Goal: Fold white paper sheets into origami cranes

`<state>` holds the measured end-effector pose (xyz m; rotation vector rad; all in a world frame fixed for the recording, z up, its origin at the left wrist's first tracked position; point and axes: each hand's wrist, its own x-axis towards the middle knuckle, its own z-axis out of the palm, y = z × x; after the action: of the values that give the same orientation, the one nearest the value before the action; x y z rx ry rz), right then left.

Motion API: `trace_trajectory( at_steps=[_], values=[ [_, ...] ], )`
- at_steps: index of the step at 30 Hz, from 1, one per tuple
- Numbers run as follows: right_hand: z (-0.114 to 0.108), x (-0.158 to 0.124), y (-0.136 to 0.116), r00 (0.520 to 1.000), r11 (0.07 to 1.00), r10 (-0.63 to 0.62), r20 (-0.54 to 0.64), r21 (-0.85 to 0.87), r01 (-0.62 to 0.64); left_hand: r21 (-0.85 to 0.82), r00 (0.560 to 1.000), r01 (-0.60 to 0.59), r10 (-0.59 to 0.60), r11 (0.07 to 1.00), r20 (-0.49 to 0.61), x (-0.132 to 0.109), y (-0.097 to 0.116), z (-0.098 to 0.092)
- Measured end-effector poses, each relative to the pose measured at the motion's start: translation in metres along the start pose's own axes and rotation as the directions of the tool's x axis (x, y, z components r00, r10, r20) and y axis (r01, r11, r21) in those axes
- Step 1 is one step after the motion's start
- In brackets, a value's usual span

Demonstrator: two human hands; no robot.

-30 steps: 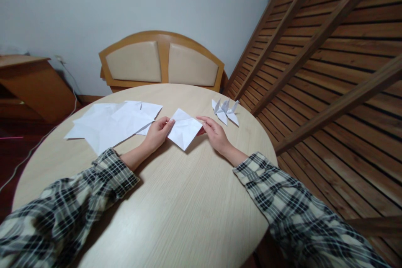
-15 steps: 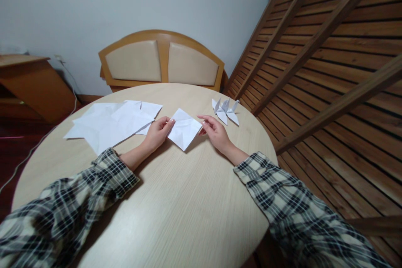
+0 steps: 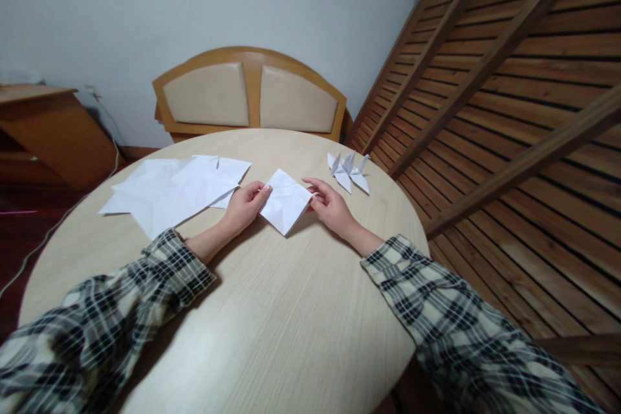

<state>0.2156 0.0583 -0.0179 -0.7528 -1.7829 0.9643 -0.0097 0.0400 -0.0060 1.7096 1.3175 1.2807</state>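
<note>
A folded white paper square (image 3: 286, 204) is held cornerwise between my hands, a crease visible across it, just over the table. My left hand (image 3: 245, 204) pinches its left corner, thumb on top. At the right corner, my right hand (image 3: 332, 207) grips the edge between thumb and fingers; some of those fingers are hidden behind the paper. Beyond my right hand stand white folded paper cranes (image 3: 348, 171), close together.
Several loose white paper sheets (image 3: 165, 191) overlap on the left of the round wooden table (image 3: 272, 330). Behind the table is a padded headboard (image 3: 250, 90). A slatted wooden panel (image 3: 485, 77) leans at the right; a wooden desk (image 3: 48, 132) stands far left.
My right fingers have shifted slightly at the paper's right corner. The paper has tilted a little; my left hand has hardly moved.
</note>
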Motion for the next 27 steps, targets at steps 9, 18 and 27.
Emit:
trace_trajectory(
  at_steps=[9, 18, 27],
  values=[
    [-0.001, -0.001, -0.001, 0.989, 0.983, -0.131, 0.071, -0.123, 0.139, -0.031, 1.000, 0.025, -0.025, 0.999, 0.003, -0.001, 0.003, 0.000],
    [-0.004, 0.002, -0.003, 0.989, 0.947, -0.143, 0.024, -0.288, 0.143, 0.042, 0.984, -0.117, 0.122, 0.992, -0.130, 0.003, -0.007, -0.001],
    [-0.004, 0.002, 0.001, 0.994, 0.898, -0.060, 0.096, -0.429, 0.096, 0.431, 0.885, -0.458, 0.355, 0.778, 0.301, -0.004, -0.005, 0.001]
  ],
)
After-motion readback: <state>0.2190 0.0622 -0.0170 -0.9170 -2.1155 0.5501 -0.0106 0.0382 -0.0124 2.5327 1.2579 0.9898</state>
